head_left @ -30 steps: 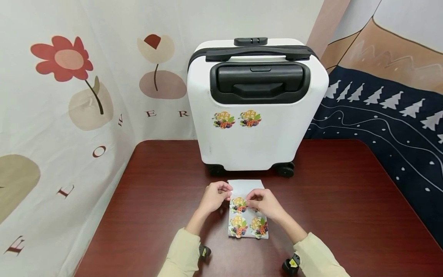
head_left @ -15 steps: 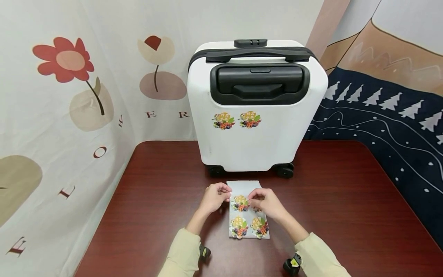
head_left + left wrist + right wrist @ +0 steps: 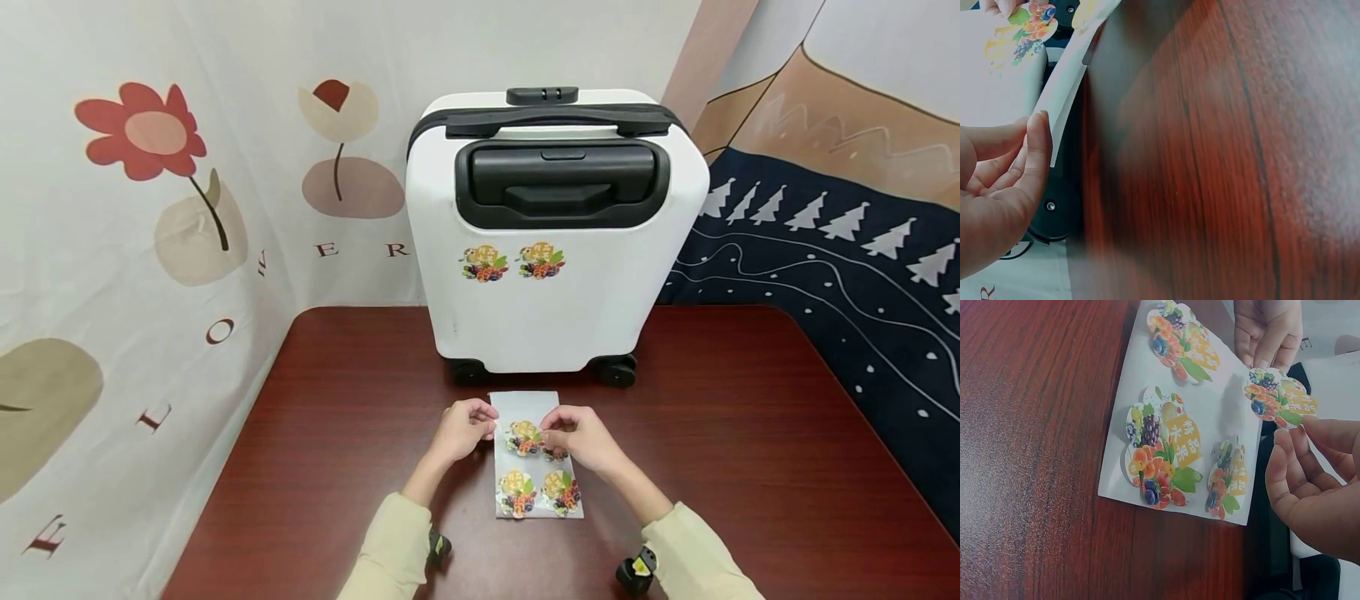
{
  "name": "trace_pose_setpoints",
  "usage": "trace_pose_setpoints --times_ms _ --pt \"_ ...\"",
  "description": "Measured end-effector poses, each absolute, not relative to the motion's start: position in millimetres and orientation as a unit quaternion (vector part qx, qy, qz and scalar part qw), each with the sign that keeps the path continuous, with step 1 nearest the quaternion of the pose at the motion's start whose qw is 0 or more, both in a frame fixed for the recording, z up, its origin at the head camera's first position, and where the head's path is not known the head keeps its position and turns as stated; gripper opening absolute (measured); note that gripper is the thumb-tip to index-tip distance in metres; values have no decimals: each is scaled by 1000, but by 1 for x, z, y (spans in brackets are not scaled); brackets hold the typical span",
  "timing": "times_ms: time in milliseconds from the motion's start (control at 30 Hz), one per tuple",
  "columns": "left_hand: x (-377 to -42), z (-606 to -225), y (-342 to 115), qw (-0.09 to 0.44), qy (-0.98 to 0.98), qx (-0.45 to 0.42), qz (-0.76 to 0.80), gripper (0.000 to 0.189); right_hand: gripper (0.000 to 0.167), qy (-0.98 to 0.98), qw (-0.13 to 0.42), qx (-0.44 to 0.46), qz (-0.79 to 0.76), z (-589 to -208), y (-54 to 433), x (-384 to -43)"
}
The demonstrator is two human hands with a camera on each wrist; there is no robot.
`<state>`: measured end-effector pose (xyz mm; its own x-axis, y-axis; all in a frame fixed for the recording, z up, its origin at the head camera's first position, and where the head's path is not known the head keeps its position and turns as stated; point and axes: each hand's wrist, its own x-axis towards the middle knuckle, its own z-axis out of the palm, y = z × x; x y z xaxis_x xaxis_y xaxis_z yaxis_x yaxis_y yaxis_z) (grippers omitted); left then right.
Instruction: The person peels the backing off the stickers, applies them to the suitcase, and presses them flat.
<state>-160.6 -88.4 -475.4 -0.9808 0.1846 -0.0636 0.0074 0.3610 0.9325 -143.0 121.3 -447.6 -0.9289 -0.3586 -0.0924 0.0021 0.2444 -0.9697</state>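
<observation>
Pale printed cloth (image 3: 247, 50) is forming the backdrop behind a reddish-brown table (image 3: 337, 467), where a white suitcase (image 3: 555, 329) is standing upright on black wheels (image 3: 617, 371). Close in front of it I am working over a white backing sheet (image 3: 525, 406), its long axis running from me toward the suitcase. My right hand (image 3: 581, 437) is pinching a fruit sticker (image 3: 1275, 397) by one edge between thumb and fingers, so the sticker is lying to the left of that grip, above the sheet, and I am judging it free of the backing. My left hand (image 3: 463, 429) is grasping the sheet's left edge, near the sticker but not touching it. Beyond both hands, the suitcase is facing me with two similar stickers (image 3: 542, 260) side by side below its black handle (image 3: 562, 183). Three more stickers (image 3: 517, 493) are sitting on the sheet, one partly hidden behind my right fingers. Their gold patches (image 3: 1186, 440) are carrying Chinese characters, seemingly 精品水果, while brown letters (image 3: 326, 249) are spelling FLOWER across the cloth; I am finding no readable brand on the suitcase
</observation>
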Motion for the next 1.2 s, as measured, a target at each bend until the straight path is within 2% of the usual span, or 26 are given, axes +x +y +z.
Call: trace_pose_setpoints --times_ms 300,533,967,1200 --pt "-160 -479 -92 94 829 55 548 8 9 774 138 -132 -603 -427 119 -138" --pt "-160 -476 -97 82 853 64 512 7 7 786 133 -129 -590 -425 121 -140" --pt "-156 -458 -87 95 783 124 602 12 7 786 113 -142 -591 -416 121 -144" --pt "-155 -451 -83 84 798 129 582 6 6 788 112 -134 -590 -418 122 -149"
